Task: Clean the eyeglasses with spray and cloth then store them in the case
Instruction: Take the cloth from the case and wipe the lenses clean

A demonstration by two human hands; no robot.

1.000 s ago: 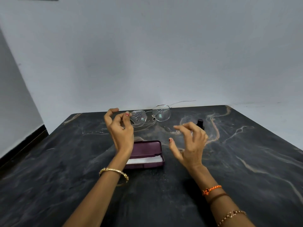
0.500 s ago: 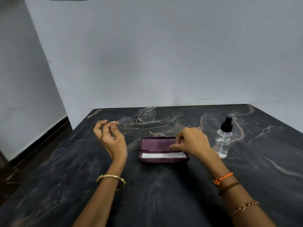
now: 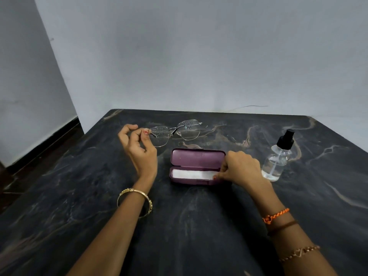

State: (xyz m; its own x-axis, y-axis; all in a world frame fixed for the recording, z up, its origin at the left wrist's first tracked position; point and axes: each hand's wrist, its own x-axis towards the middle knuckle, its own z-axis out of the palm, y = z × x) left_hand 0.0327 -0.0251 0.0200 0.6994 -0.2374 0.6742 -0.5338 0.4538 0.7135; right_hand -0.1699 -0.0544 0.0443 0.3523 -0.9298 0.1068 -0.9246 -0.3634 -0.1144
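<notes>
Now that the right hand (image 3: 242, 168) has dropped from mid-air to the open purple case (image 3: 196, 159) at frame centre, its fingertips pinch the white cloth (image 3: 191, 173) lying inside, so wiping looks next. The left hand (image 3: 139, 148), centre left, pinches the droplet-speckled eyeglasses (image 3: 175, 132) by one end, held above the table (image 3: 59, 196). The spray bottle (image 3: 277, 156) stands right of the case. No legible writing anywhere.
</notes>
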